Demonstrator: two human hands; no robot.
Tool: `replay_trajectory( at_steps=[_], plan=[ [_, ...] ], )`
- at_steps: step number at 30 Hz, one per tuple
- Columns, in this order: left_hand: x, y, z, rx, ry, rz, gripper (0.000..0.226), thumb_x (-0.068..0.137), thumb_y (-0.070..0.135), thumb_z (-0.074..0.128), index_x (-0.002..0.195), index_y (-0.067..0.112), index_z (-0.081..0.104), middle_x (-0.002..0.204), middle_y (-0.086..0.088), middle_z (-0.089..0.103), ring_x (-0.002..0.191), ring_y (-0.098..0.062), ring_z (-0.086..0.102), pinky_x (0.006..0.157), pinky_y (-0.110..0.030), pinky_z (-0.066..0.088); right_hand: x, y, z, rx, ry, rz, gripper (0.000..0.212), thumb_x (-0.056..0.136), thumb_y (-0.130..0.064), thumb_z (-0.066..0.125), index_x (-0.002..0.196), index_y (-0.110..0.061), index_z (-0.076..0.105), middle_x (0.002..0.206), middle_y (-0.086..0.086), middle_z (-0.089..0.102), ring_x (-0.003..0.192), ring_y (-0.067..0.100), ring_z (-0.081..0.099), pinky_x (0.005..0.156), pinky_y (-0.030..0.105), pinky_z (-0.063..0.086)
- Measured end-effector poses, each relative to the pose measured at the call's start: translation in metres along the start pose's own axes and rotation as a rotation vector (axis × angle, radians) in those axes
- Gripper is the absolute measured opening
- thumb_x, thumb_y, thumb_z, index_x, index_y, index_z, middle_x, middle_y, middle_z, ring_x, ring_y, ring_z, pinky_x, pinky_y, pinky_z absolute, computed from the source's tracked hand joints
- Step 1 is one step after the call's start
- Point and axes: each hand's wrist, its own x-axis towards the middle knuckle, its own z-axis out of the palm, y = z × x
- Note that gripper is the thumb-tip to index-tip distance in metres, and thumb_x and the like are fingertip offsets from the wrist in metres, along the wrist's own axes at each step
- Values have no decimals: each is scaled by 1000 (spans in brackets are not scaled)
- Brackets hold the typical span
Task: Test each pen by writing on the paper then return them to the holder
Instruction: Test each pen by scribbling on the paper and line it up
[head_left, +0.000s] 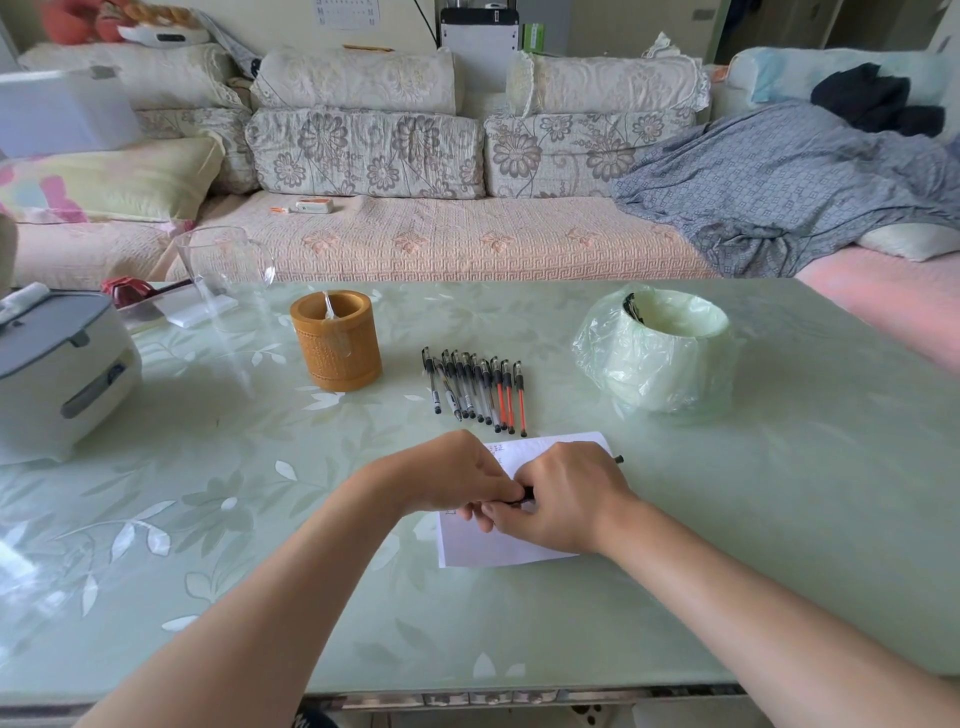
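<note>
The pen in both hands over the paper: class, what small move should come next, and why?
Probably draw the left hand and right hand apart to uncap the black pen, so it can write. Both grip it over the paper, which shows few marks; the other pens lie in a row outside the holder, seemingly untested.

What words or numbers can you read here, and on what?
Nothing reads clearly.
Paper: handwritten marks, too small.
Wall calendar: numbers blurred.
Box on the sofa: label blurred.
Row of pens: barrel print too small.
Held pen: no print shows.
</note>
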Motion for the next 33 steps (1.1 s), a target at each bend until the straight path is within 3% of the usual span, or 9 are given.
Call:
replay_trajectory(
  at_steps=[9, 14, 18, 20, 22, 25, 27, 30, 33],
  plan=[
    [-1, 7, -2, 130, 143, 40, 18, 80, 37, 69, 79, 22, 79, 70, 2, 74, 52, -8, 52, 55, -22, 46, 1, -4, -5, -44, 22, 26, 73, 70, -77, 19, 57, -14, 54, 51, 2, 54, 58, 19, 57, 58, 31, 49],
    [1, 8, 2, 184, 189, 58, 17, 78, 37, 69, 77, 22, 79, 71, 0, 73, 61, -13, 63, 64, -27, 54, 2, -5, -1, 29, 10, 60, 70, 68, -74, 17, 63, -16, 57, 55, 1, 58, 59, 16, 54, 55, 29, 42],
    [7, 9, -5, 200, 347, 66, 14, 79, 33, 67, 73, 26, 78, 72, 3, 72, 68, -14, 65, 66, -32, 56, 8, 0, -6, 256, -2, 53, 38, 86, -62, 48, 73, -27, 50, 61, -11, 51, 60, 6, 48, 55, 23, 31],
    [10, 7, -15, 44, 410, 45, 15, 80, 29, 69, 74, 18, 75, 72, 0, 73, 65, -14, 65, 68, -33, 58, 14, -3, -8, 467, -45, 52, 16, 90, -43, 57, 86, -29, 50, 72, -14, 47, 67, 1, 47, 61, 22, 33],
    [11, 4, -25, -233, 461, 24, 20, 82, 24, 73, 81, 4, 71, 72, -5, 71, 64, -14, 62, 67, -30, 58, 23, -8, -8, 625, -56, 90, 4, 89, -20, 54, 92, -18, 53, 85, -5, 49, 77, 13, 51, 68, 28, 39],
    [13, -4, -34, -599, 547, -16, 23, 88, 23, 71, 91, 1, 64, 80, -9, 66, 69, -16, 63, 70, -29, 59, 39, -11, -8, 810, -71, 194, 20, 86, -10, 44, 96, -3, 61, 98, 11, 57, 89, 31, 59, 78, 49, 52],
    [14, -11, -39, -760, 598, -48, 23, 92, 21, 65, 100, 0, 60, 93, -15, 69, 75, -21, 69, 71, -31, 61, 49, -9, -11, 822, -48, 249, 25, 90, -9, 44, 102, -10, 66, 106, 7, 67, 97, 24, 62, 83, 41, 53],
    [18, -20, -44, -785, 624, -69, 20, 96, 19, 59, 102, -1, 57, 95, -18, 72, 69, -24, 72, 62, -31, 62, 64, 3, -10, 635, 53, 325, 32, 93, -10, 46, 116, -17, 67, 118, -2, 67, 109, 16, 60, 89, 22, 43],
    [21, -26, -44, -546, 651, -84, 18, 97, 21, 57, 100, 3, 59, 88, -14, 72, 61, -19, 68, 60, -28, 60, 84, 12, -2, 485, 87, 443, 23, 87, -10, 46, 83, -8, 68, 90, 13, 65, 92, 34, 59, 75, 34, 48]
  ],
)
